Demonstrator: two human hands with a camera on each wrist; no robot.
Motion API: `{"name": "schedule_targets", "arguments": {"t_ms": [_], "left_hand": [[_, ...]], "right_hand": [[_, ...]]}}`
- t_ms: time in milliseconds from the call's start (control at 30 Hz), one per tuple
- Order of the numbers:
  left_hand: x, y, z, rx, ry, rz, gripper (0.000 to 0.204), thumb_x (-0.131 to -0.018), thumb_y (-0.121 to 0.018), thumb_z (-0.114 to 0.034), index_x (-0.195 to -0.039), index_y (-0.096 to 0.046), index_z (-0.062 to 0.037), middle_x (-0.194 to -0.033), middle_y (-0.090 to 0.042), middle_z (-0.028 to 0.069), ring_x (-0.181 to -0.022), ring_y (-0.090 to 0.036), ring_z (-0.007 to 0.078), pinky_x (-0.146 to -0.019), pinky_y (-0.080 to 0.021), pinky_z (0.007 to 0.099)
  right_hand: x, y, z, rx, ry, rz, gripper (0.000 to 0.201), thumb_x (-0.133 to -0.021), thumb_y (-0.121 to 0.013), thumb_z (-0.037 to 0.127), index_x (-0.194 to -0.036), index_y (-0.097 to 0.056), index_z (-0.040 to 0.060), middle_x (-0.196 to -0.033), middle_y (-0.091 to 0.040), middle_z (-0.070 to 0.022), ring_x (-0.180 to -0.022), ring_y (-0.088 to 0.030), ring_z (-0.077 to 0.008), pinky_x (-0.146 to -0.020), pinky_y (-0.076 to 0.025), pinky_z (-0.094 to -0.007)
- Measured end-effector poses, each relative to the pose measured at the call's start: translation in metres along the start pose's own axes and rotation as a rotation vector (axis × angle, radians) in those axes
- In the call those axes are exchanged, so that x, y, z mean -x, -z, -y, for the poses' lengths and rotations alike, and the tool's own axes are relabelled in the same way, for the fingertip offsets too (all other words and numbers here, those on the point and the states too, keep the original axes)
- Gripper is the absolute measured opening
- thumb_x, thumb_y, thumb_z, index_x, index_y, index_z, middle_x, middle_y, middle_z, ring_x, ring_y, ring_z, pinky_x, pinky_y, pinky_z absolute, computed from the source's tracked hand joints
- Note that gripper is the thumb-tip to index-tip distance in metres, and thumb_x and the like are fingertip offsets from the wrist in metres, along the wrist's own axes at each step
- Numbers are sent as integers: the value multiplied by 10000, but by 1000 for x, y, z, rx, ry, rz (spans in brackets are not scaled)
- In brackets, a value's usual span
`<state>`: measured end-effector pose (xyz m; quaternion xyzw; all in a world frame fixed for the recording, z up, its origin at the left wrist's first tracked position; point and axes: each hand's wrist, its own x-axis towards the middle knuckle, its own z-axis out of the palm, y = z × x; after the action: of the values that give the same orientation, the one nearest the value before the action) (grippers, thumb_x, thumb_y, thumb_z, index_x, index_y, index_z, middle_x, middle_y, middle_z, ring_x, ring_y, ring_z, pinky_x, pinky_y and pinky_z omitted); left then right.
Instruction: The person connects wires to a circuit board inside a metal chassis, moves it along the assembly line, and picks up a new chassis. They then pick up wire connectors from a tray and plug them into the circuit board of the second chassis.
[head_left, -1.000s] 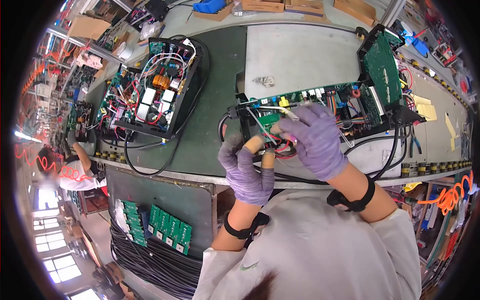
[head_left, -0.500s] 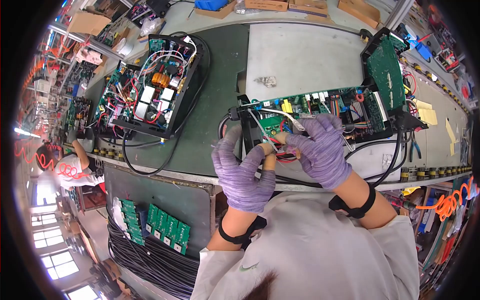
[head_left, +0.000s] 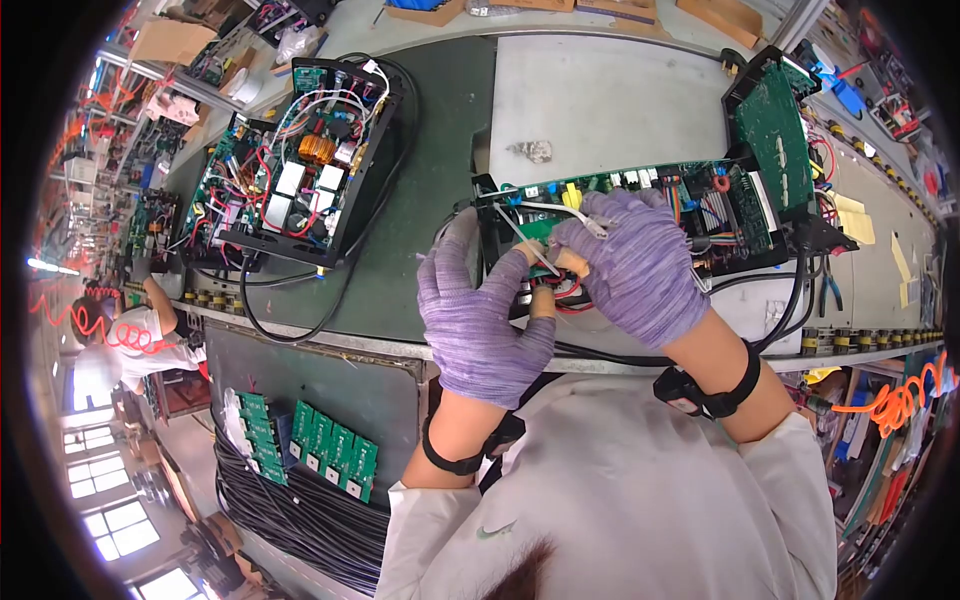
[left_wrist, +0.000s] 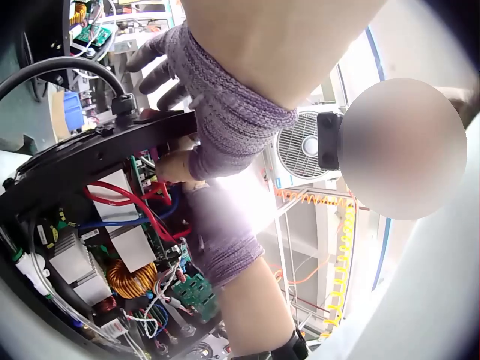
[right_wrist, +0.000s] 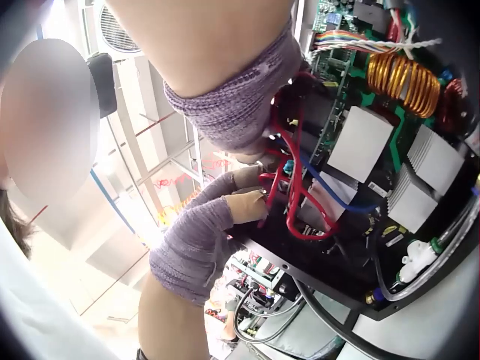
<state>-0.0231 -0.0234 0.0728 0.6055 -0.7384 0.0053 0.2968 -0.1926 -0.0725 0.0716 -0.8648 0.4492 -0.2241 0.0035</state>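
Note:
Both hands, in purple knit gloves with bare-looking tan fingertips, work at the left end of an open black-cased electronic unit [head_left: 740, 215]. My left hand [head_left: 480, 330] pinches at a red wire [right_wrist: 268, 199] between thumb and forefinger, its other fingers spread over the case edge. Beside it, my right hand [head_left: 635, 265] bends over the same bundle, fingertips curled together at the red wires [left_wrist: 135, 202]; its exact hold is hidden. A white cable [head_left: 560, 208] runs above the fingertips. Inside the case are a copper-wound coil [right_wrist: 403, 84], pale heat sinks [right_wrist: 360, 142] and a blue wire [right_wrist: 334, 196].
A second open unit [head_left: 310, 170] stands to the left on the green mat [head_left: 440, 130], its black cable looping forward. Green circuit boards [head_left: 335, 450] and bundled black cables [head_left: 300, 520] lie below left. Pliers [head_left: 830, 295] lie at the right. Another person [head_left: 150, 335] works far left.
My left hand has moved forward, its fingers reaching over the case edge. After dipping nearer the bench edge, my right hand has moved forward again, and the fingertips of both hands are closer together.

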Motion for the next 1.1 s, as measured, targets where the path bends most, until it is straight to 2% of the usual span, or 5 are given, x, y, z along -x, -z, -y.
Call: {"name": "schedule_targets", "arguments": {"t_ms": [267, 467, 733, 933, 1100], "left_hand": [[11, -8, 17, 533, 57, 50, 276, -655, -775, -42, -916, -683, -52, -1383, -395, 234, -1207, -524, 356, -918, -525, 389], [14, -12, 12, 496, 146, 54, 239, -676, -779, -143, -882, -718, -40, -1388, -401, 289, -1294, -402, 449, -1053, -367, 475], [14, -18, 9, 490, 64, -16, 198, -765, -738, -94, -890, -656, 37, -1426, -369, 206, -1157, -551, 272, -894, -510, 322], [19, -29, 24, 882, 198, 35, 896, -662, -840, -127, -1411, -352, -54, -1389, -394, 176, -1146, -550, 254, -900, -521, 358], [27, -27, 20, 976, 387, 73, 1009, -654, -851, -96, -1472, -261, -41, -1290, -505, 141, -1036, -615, 221, -875, -529, 350]], "right_hand": [[10, 8, -10, 130, 203, 115, 210, -797, -631, 294, -975, -711, 218, -1124, -614, -74, -1098, -573, -246, -971, -399, -484], [7, 7, -4, 157, 193, 202, 233, -772, -653, 304, -976, -722, 213, -1121, -617, -76, -1084, -575, -263, -966, -399, -494], [15, -9, -16, -112, 129, -17, 315, -666, -711, 210, -981, -708, 208, -1070, -594, -109, -1006, -561, -320, -909, -409, -497], [11, 5, -8, -79, 91, 108, 245, -774, -662, 316, -988, -714, 211, -1159, -561, -107, -1097, -519, -283, -963, -379, -468], [3, 6, 9, 31, 20, 196, 307, -762, -671, 280, -1038, -704, 151, -1205, -550, -115, -1134, -510, -284, -949, -400, -469]]}}
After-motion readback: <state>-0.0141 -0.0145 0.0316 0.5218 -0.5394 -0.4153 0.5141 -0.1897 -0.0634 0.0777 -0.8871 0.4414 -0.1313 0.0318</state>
